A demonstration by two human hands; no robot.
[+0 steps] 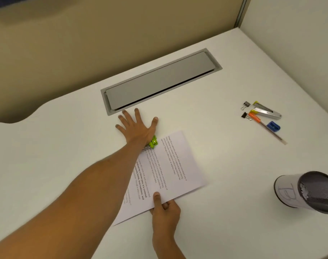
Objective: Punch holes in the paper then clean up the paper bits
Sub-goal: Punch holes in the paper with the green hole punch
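Observation:
A printed sheet of paper (170, 171) lies tilted on the white desk (224, 161). A green hole punch (153, 143) sits at the paper's far left edge, mostly hidden under my left hand (138, 128). That hand presses down on the punch with its palm, fingers spread and straight. My right hand (164, 212) pinches the paper's near edge, thumb on top and fingers curled below. No paper bits are visible on the desk.
A grey cable hatch (159, 81) is set into the desk behind the punch. At the right lie two binder clips (245, 110), a stapler (266, 112), an orange pen (265, 126) and a blue sharpener (273, 126). A dark cup (307, 193) lies tipped at the near right.

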